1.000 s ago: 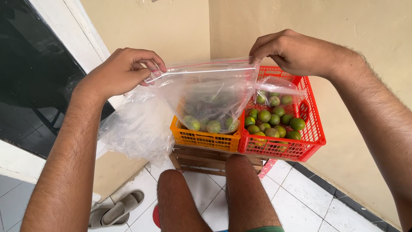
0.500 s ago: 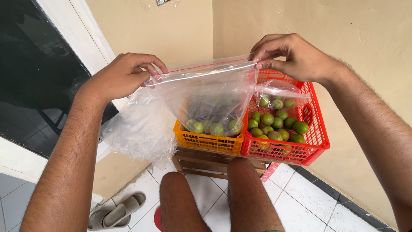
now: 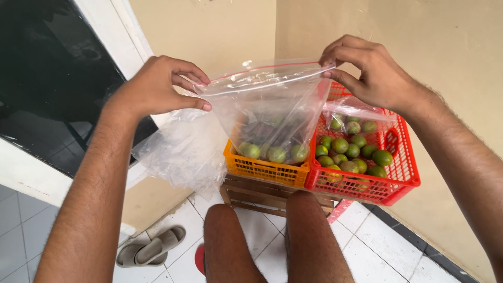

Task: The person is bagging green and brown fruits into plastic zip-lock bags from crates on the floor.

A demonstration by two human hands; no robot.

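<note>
While a clear zip bag [image 3: 270, 112] is held up above an orange basket [image 3: 264, 169] and a red basket [image 3: 390, 181] of green limes [image 3: 348, 152], its top edge is pinched at one corner by the left hand [image 3: 157, 89] and at the other by the right hand [image 3: 367, 68]

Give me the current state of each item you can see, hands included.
Left hand: pinching the zip bag's top left corner.
Right hand: pinching its top right corner.
Zip bag: held up, stretched flat, looks empty.
Orange basket: holds green limes.
Red basket: holds green limes and a small bag.
Loose plastic bags: crumpled beside the baskets.
Sandals: lying on the floor.
</note>
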